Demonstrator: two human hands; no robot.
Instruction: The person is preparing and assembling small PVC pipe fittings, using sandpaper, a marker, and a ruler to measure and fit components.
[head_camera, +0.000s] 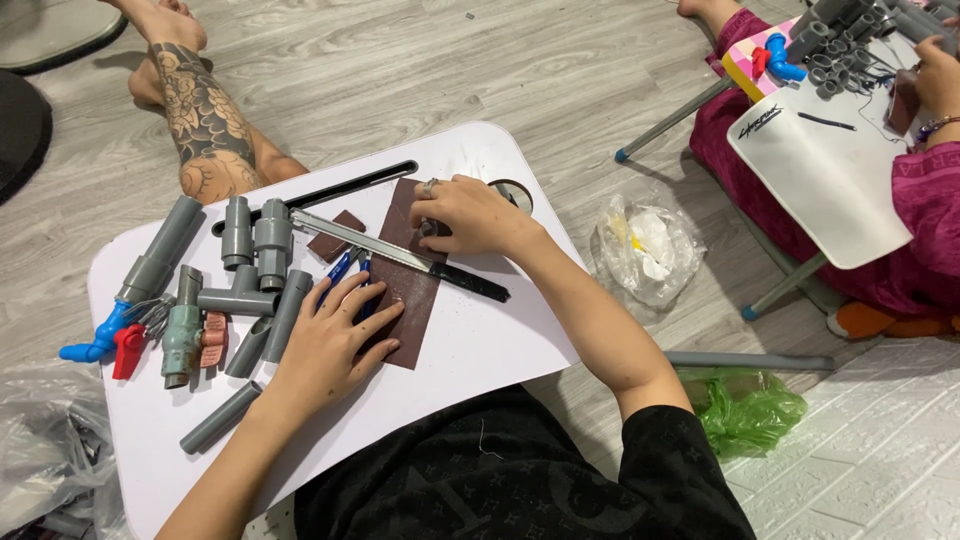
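Observation:
A dark brown sheet of sandpaper (418, 290) lies on a small white table (480, 350). My left hand (335, 335) lies flat on its near left part, fingers spread, holding it down. My right hand (465, 215) is closed on a small grey pipe piece (428, 229) and presses it against the far end of the sheet; there is a ring on one finger. A hacksaw with a black handle (400, 255) lies across the sheet between my hands. Blue-handled pliers (345, 265) lie under my left fingertips.
Grey pipe lengths and fittings (255, 270), a blue and a red valve (110, 340) and a small brown sandpaper scrap (335, 235) fill the table's left. A tattooed leg (200, 120) lies beyond. Another person (925, 200) works at a second table (830, 170) to the right. Plastic bags (645, 245) lie on the floor.

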